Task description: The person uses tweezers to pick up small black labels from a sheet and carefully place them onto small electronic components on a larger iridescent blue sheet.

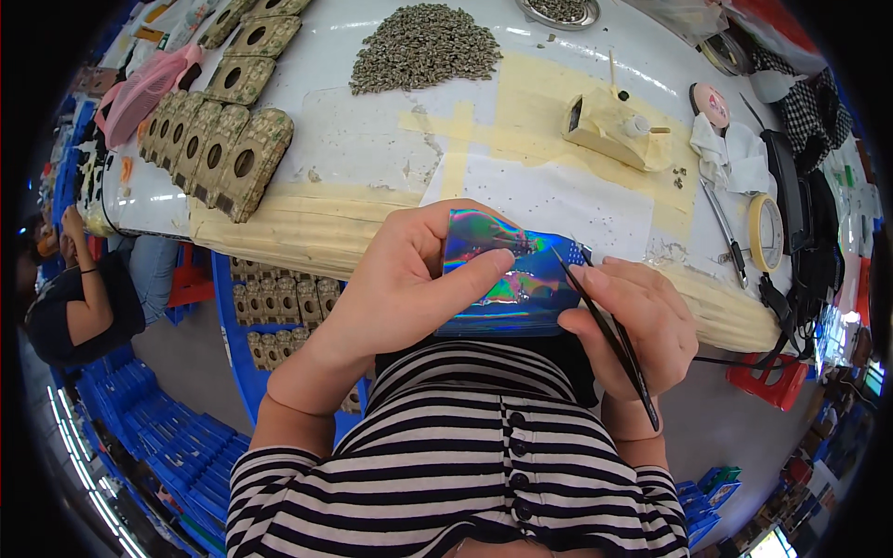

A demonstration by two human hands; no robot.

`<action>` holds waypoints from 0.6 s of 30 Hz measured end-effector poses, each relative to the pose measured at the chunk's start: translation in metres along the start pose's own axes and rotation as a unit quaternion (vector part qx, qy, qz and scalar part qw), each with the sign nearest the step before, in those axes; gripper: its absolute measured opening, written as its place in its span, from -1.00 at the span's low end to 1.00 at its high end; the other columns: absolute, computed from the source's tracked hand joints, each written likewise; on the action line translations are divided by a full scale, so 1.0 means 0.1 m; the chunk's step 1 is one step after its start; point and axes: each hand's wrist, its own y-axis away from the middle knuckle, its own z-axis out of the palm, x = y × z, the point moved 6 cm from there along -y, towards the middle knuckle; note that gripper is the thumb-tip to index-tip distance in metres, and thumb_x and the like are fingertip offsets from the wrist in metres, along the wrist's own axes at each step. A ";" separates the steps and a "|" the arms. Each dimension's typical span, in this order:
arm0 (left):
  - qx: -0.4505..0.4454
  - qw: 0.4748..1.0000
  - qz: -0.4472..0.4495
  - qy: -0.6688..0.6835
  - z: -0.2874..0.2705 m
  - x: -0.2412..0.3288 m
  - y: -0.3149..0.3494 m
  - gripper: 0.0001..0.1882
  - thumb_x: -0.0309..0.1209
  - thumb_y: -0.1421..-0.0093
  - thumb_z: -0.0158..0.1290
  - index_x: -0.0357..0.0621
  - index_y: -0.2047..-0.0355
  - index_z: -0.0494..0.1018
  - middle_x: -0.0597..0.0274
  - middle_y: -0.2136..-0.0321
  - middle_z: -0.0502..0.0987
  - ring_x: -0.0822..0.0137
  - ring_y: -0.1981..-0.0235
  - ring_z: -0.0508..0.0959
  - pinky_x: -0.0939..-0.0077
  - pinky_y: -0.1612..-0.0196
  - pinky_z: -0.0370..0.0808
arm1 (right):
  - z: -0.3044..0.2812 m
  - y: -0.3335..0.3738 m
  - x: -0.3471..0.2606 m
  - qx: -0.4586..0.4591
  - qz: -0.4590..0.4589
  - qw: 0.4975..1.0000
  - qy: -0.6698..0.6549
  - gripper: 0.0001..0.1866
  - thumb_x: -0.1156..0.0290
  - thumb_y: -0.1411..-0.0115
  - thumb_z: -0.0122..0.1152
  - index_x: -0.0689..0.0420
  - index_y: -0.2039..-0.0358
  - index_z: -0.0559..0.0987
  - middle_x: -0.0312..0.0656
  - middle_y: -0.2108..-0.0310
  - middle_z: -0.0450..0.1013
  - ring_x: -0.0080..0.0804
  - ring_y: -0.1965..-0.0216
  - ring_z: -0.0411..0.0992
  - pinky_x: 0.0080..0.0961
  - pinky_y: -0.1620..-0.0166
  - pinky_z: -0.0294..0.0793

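A shiny, iridescent blue sheet (521,302) is held up in front of my striped top, at the table's near edge. My left hand (419,274) grips its left side, thumb across the front face and fingers behind. Small pale dots show near the sheet's upper right corner. Black tweezers (614,337) are pinched in my right hand (646,321), their tips pointing up and left at that corner. Whether the tips touch the sheet or hold anything is too small to tell.
A heap of small metallic pieces (428,46) lies at the back. Several camouflage-patterned cases (246,163) stand at left. At right are a yellow-taped box (609,130), a tape roll (766,232) and a pen-like tool (728,237). Another person (88,298) sits far left.
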 end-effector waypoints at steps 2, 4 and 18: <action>0.008 1.000 -0.020 -0.002 0.00 0.01 0.00 -0.82 -0.57 -0.22 0.06 -0.36 0.17 0.48 0.23 0.31 0.60 0.56 0.31 0.55 0.67 0.20 0.50 | 0.02 0.02 0.02 -0.003 -0.004 1.000 -0.002 -0.65 0.41 0.14 0.52 0.09 0.28 0.64 -0.25 0.40 0.60 -0.33 0.33 0.58 -0.42 0.18 0.60; 0.016 1.000 -0.027 0.001 0.00 0.01 0.00 -0.82 -0.58 -0.20 0.07 -0.35 0.18 0.48 0.22 0.32 0.60 0.54 0.30 0.55 0.66 0.19 0.49 | 0.03 0.04 0.03 -0.006 -0.010 1.000 -0.005 -0.65 0.39 0.13 0.51 0.08 0.27 0.64 -0.25 0.38 0.60 -0.34 0.32 0.58 -0.39 0.15 0.59; 0.035 0.999 -0.023 0.031 0.02 0.04 -0.02 -0.79 -0.51 -0.23 0.08 -0.37 0.15 0.49 0.19 0.30 0.62 0.52 0.32 0.58 0.66 0.21 0.52 | 0.13 0.05 0.03 -0.004 -0.053 0.998 0.027 -0.69 0.36 0.09 0.47 0.08 0.28 0.68 -0.22 0.37 0.58 -0.36 0.32 0.57 -0.31 0.11 0.60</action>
